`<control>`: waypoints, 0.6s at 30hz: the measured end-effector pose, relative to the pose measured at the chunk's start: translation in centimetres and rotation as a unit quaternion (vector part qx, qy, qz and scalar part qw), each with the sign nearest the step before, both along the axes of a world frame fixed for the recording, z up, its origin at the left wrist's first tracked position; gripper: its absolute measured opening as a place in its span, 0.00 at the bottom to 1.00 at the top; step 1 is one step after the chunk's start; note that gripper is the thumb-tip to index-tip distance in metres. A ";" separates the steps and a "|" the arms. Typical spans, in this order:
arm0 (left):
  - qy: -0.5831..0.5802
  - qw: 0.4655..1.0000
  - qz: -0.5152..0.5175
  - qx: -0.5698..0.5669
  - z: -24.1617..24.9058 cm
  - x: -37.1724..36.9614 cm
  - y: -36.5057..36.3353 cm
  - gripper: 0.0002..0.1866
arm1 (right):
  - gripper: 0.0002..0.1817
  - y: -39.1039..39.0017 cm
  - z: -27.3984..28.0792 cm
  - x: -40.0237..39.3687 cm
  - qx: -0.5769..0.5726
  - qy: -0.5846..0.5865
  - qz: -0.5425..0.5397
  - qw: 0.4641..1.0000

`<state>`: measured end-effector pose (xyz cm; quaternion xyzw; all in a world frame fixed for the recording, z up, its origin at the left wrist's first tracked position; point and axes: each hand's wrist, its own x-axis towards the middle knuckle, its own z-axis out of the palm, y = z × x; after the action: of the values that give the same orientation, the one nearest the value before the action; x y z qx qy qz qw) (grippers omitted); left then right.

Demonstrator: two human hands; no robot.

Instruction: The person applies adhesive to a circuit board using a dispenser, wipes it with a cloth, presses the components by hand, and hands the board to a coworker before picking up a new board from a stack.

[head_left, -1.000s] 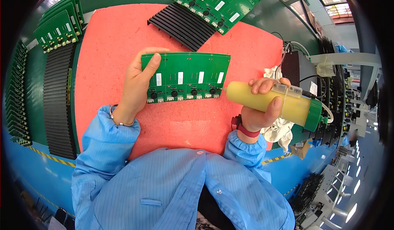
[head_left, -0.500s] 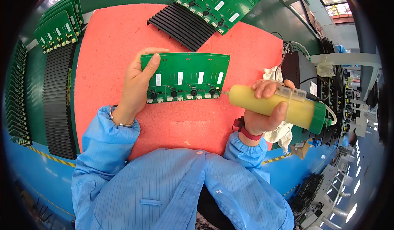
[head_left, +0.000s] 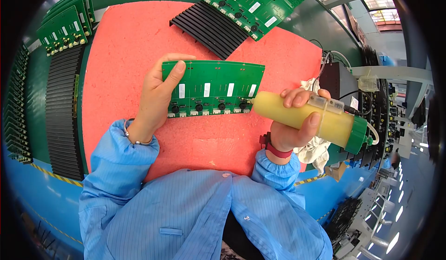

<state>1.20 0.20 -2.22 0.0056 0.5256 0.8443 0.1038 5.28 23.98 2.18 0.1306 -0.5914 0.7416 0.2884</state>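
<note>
My left hand (head_left: 160,86) grips the left edge of a green circuit board (head_left: 213,79), thumb on the front and fingers behind. The board is held tilted toward me, with white labels, round black buzzers and a row of white connectors along its lower edge. In my right hand (head_left: 297,120) is a glue dispensing syringe (head_left: 283,113), a yellow-filled barrel with a green cap and a hose. Its tip points left, right at the rightmost buzzer (head_left: 243,105) near the board's lower right corner.
A pink foam mat (head_left: 125,42) covers the bench. Black slotted racks (head_left: 211,30) hold more green boards (head_left: 251,4) at the back and boards (head_left: 62,30) at the left. A white cloth (head_left: 315,154) lies beside my right wrist, near a black box (head_left: 335,81) with cables.
The syringe has moved left, bringing its tip closer in at the board's right-hand buzzer. The board has shifted slightly right in view, still held by my left hand.
</note>
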 end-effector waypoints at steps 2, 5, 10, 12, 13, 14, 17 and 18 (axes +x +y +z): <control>0.000 1.000 0.000 -0.001 0.0 0.0 0.0 0.12 | 0.28 -0.1 0.0 0.1 0.000 0.001 -0.007 1.000; 0.002 1.000 0.003 -0.001 0.0 0.0 0.1 0.12 | 0.28 0.0 -0.2 0.2 -0.001 0.006 -0.007 1.000; -0.005 1.000 0.002 0.008 -0.1 0.0 0.1 0.12 | 0.28 0.7 0.2 0.7 -0.025 -0.001 0.016 1.000; -0.004 1.000 0.003 0.004 0.0 0.0 0.1 0.12 | 0.28 0.6 0.1 0.7 -0.025 -0.003 0.013 1.000; -0.004 1.000 0.003 0.003 0.0 0.0 0.1 0.12 | 0.28 0.2 0.0 0.6 -0.023 -0.006 0.009 1.000; -0.003 1.000 0.005 0.003 0.0 0.0 0.2 0.12 | 0.28 0.0 -0.1 0.6 -0.020 -0.010 0.005 1.000; -0.003 1.000 0.013 0.004 0.1 0.0 0.2 0.12 | 0.27 0.1 -0.3 0.6 -0.015 -0.010 0.010 1.000; -0.002 1.000 0.012 0.004 0.1 0.1 0.2 0.12 | 0.27 0.2 -0.4 0.5 -0.012 -0.009 0.012 1.000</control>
<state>1.26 0.43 -2.11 -0.0020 0.5220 0.8477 0.0943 5.81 24.16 1.81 0.1271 -0.5833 0.7534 0.2757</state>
